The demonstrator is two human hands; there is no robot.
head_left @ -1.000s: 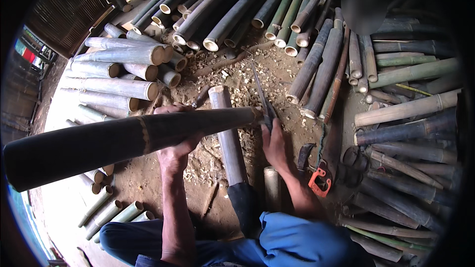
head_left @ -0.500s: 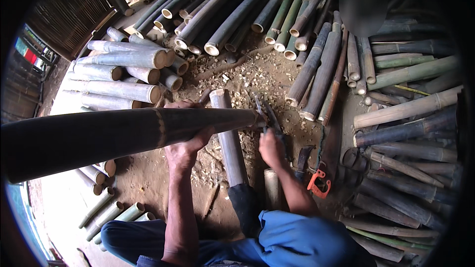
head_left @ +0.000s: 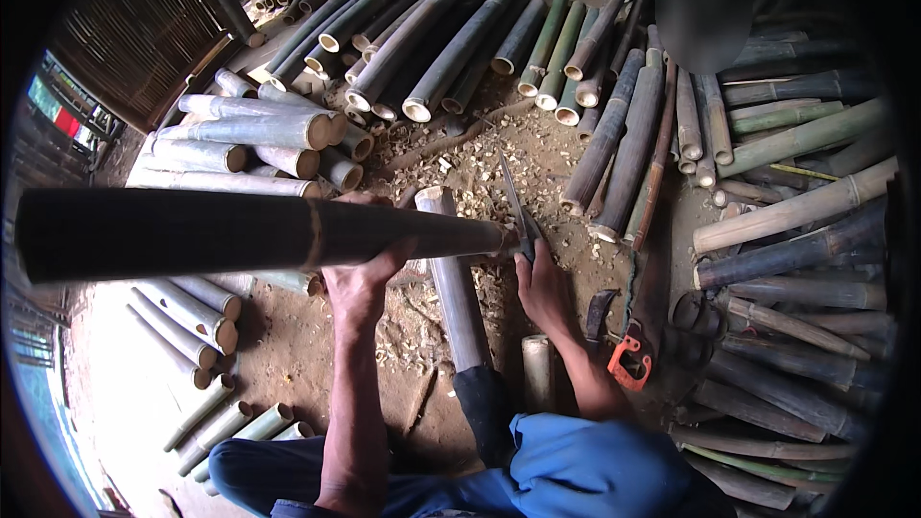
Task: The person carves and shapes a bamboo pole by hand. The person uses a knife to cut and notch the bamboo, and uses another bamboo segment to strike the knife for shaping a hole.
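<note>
A long dark bamboo pole (head_left: 408, 233) lies crosswise in front of me, its thick end at the left and its narrower end at the right. My left hand (head_left: 360, 283) is wrapped around the middle of it from below. Beneath the pole, a greyish bamboo piece (head_left: 453, 293) slants away from me, its near end in a black cover (head_left: 482, 412). My right hand (head_left: 545, 290) grips the dark handle of a knife (head_left: 512, 190) just beside the pole's narrow end. The blade points away from me; whether it touches the pole I cannot tell.
Wood chips (head_left: 480, 153) litter the dirt floor. A saw with an orange handle (head_left: 630, 357) and a curved blade (head_left: 600, 312) lie right of my right forearm. A short bamboo stub (head_left: 537, 369) stands near my knee. Stacked bamboo poles (head_left: 259, 129) surround me.
My right hand and the knife have shifted slightly right; the blade now shows long, pointing away. The pole's thick left end has risen, exposing more cut bamboo below it. The view has shifted a little.
</note>
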